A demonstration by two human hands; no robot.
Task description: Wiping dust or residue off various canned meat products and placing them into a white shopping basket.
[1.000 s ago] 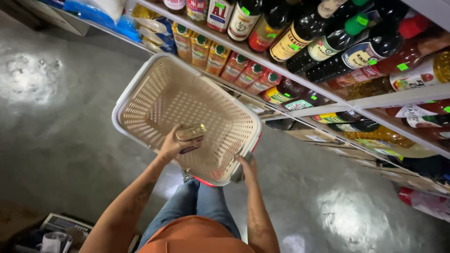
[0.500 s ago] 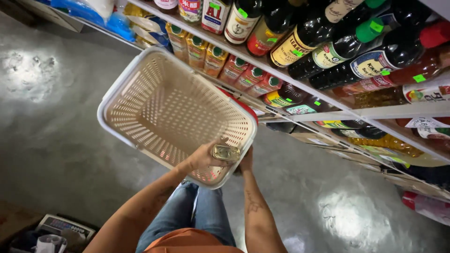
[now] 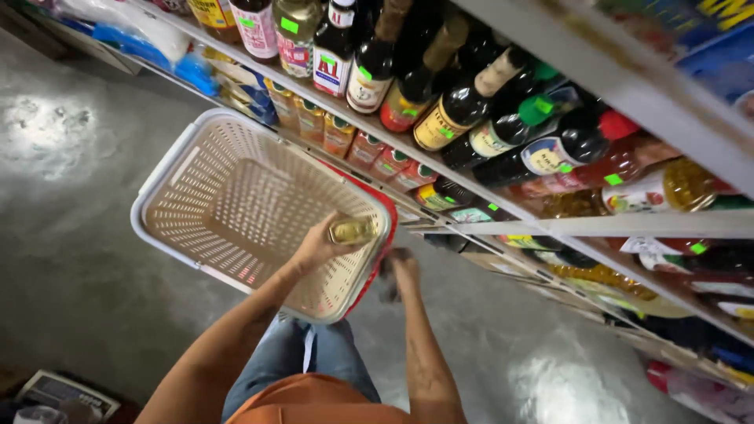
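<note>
A cream plastic shopping basket [image 3: 196, 157] with a red handle hangs in front of me, tilted toward the floor. My left hand [image 3: 318, 247] reaches over its near right side and grips a small clear bottle of yellowish liquid [image 3: 351, 230] above the basket's inside. My right hand [image 3: 402, 272] is just outside the basket's right rim, closed on the dark grip of the red handle [image 3: 383, 235]. I cannot see anything lying inside the basket.
White shelves [image 3: 503, 196] run along the right, packed with dark sauce bottles [image 3: 463, 102], oil bottles and small jars [image 3: 338, 133]. Lower shelves hold more bottles. Polished grey concrete floor [image 3: 71, 235] spreads to the left. Boxes sit at the bottom left corner.
The basket has shifted left and down in view. My left hand carried the small bottle rightward along the basket's near rim, toward the red handle. My right hand stayed on the handle.
</note>
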